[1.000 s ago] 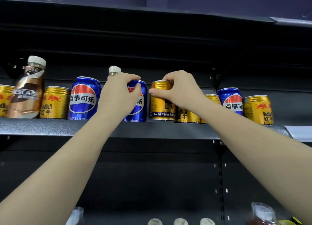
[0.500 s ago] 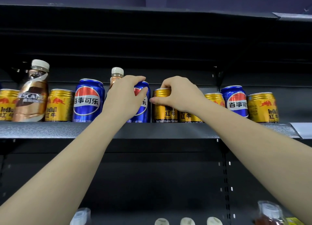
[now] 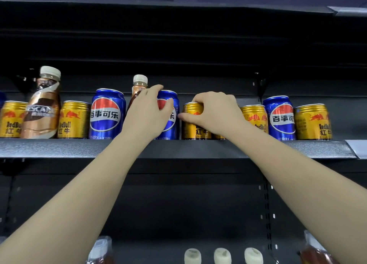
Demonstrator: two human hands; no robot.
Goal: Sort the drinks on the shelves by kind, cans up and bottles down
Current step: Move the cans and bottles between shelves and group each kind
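Hands are both up on our top shelf: our left hand grips a blue Pepsi can, our right hand clamps a gold Red Bull can just beside it.

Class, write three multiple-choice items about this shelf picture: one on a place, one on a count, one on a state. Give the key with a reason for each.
1. Where does the left hand rest?
A. on a blue can
B. on a bottle cap
C. on the shelf edge

2. How many blue cans stand on the upper shelf?
A. one
B. three
C. five

3. How is the gold can under the right hand?
A. lying on its side
B. lifted clear of the shelf
C. upright on the shelf

Key: 1 A, its fingers curl round the middle blue can; 2 B, the other two stand further left and further right; 3 C, its base meets the shelf.
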